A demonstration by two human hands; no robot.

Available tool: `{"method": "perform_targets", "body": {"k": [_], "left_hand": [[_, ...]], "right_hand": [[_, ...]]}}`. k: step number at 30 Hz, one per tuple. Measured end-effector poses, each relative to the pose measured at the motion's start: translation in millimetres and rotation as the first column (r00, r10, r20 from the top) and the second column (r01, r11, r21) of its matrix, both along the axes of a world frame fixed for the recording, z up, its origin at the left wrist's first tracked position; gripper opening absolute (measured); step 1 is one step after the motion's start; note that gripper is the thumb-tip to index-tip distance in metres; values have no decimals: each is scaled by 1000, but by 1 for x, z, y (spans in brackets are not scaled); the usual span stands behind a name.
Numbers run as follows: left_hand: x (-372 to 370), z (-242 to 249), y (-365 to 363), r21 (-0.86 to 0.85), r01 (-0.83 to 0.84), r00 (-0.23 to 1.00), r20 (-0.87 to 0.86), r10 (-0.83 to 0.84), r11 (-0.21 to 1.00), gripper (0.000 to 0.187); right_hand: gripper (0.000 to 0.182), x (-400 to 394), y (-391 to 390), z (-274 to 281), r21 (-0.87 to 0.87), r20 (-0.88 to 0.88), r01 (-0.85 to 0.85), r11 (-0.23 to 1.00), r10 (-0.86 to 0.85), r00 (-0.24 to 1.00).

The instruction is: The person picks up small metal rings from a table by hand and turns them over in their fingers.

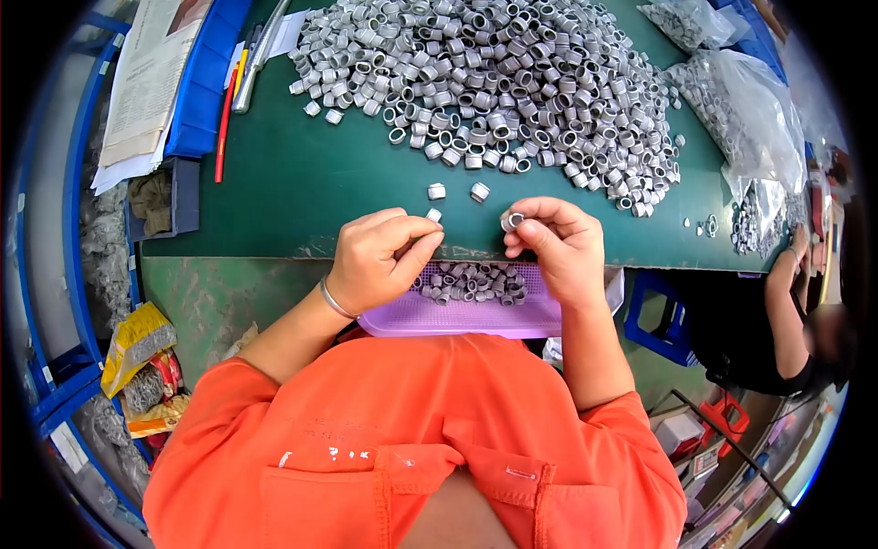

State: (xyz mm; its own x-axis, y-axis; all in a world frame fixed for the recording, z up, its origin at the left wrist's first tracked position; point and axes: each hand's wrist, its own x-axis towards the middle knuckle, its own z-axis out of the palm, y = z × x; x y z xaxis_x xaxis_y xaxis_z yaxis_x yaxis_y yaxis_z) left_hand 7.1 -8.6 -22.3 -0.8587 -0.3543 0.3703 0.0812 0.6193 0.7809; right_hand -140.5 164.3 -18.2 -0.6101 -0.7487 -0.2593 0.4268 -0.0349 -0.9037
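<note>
At the far left, papers (151,78) lie on a blue bin (206,78), with a red pen (223,128) beside them on the green desk (293,183). The left hand (375,258), a bracelet (333,300) at its wrist, has its grip pinched shut on a small grey ring (433,215) at the desk's near edge. 2 loose rings (457,191) lie just beyond the fingertips, and behind them spreads a large heap of rings (494,82). Below and between the hands, a purple tray (457,316) holds more rings. The right hand (558,245) has its grip clamped on another ring (512,220). Further right are clear bags (750,110) of parts and another person's arm (783,302).
</note>
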Motion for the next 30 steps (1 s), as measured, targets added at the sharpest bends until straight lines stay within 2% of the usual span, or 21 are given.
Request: {"method": "perform_targets", "body": {"k": [1,2,4,5,7,8,9,11,13,15,16,17,18,19,21,24,25,27,28,29,30], "left_hand": [[0,0,0,5,1,1000,-5,-1,1000,9],[1,0,0,7,-1,1000,-2,1,1000,9],[0,0,-1,4,7,1000,-7,-7,1000,9],[0,-1,-2,-1,4,1000,-8,-4,1000,9],[0,-3,-1,14,-2,1000,-22,2,1000,9],[0,-2,-1,20,-6,1000,-23,7,1000,9],[1,-1,-1,19,-13,1000,-23,14,1000,9],[1,0,-1,-13,-10,1000,-14,10,1000,8],[2,0,0,-1,-22,1000,-19,22,1000,8],[3,-1,-1,8,-35,999,-23,35,999,8],[3,-2,-1,18,-44,999,-28,45,999,9],[3,-3,-1,31,-51,998,-34,52,998,9],[3,-2,-1,35,-51,998,-34,52,998,9],[3,-2,0,32,-54,998,-30,55,998,9],[2,-1,0,36,-54,998,-25,55,998,9],[7,4,-2,77,-87,996,5,87,993,7],[8,2,-2,75,-95,995,10,94,993,7],[13,-1,-5,191,-244,964,-60,260,951,6],[16,1,-1,304,-314,944,-3,331,899,9],[16,0,-1,301,-325,941,4,339,897,9],[14,-1,-1,350,-325,935,-21,354,879,9]], "right_hand": [[10,1,1,2,-30,124,-3,1000,6,992],[10,3,1,2,-28,126,-4,1000,8,992],[9,7,-1,3,-217,-64,-54,975,41,997],[9,5,0,4,-221,-65,-57,974,43,997],[14,-2,4,6,-17,-535,-334,943,273,799],[20,-4,1,2,8,-668,-345,939,262,697],[20,-3,-7,0,7,-668,-351,936,266,695],[21,7,-30,-1,91,-876,57,994,53,480],[25,6,-41,-2,179,-954,117,977,144,264],[24,6,-38,-10,158,-916,43,986,131,380],[22,6,-36,-8,148,-791,10,989,112,601],[21,7,-33,-6,133,-614,-16,991,95,783],[20,7,-29,-10,-1,-269,-50,999,48,962],[22,3,-25,-6,-55,-79,-95,994,91,993],[22,3,-20,0,-120,75,-71,990,81,994],[19,6,-15,2,-226,125,-75,971,105,987],[19,6,-13,2,-229,130,-81,970,112,985],[18,1,-9,3,-70,-372,-334,940,286,883],[17,1,-11,5,16,-545,-366,930,315,777],[17,5,-17,6,13,-540,-375,927,322,777],[19,11,-26,7,71,-704,-293,953,256,662]]}}
